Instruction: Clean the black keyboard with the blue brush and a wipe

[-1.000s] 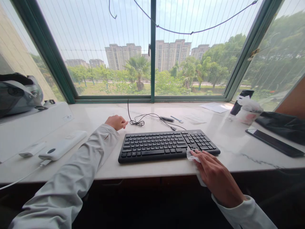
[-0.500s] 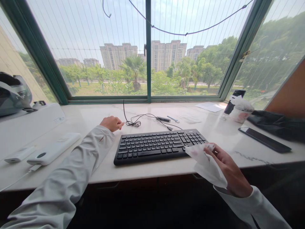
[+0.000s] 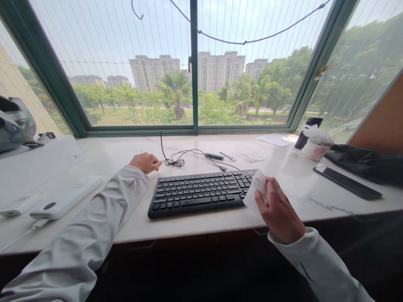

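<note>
A black keyboard [image 3: 198, 193] lies on the white marble-patterned countertop [image 3: 201, 228]. My right hand [image 3: 280, 209] grips a white tissue [image 3: 256, 191] at the keyboard's right end, and the tissue hangs over part of the number pad. Beyond the keyboard's upper left corner, my left hand [image 3: 145, 162] rests on the counter with its fingers curled in and nothing visible in them. Close to those fingers lies the coiled black keyboard cable [image 3: 174, 161], its USB plug [image 3: 223, 168] behind the keyboard.
A black pen-like item [image 3: 214, 156] and a thin blue stick [image 3: 227, 156] lie behind the keyboard. To the right are a phone [image 3: 346, 182], a lidded cup [image 3: 315, 149] and a black bag [image 3: 365, 161]. A white power bank [image 3: 67, 197] with a cable stands left, beside a white box [image 3: 37, 167].
My right hand has moved left and slightly up with the tissue, turning so its back shows more. The tissue is now bunched closer to the hand. My left hand stays in place.
</note>
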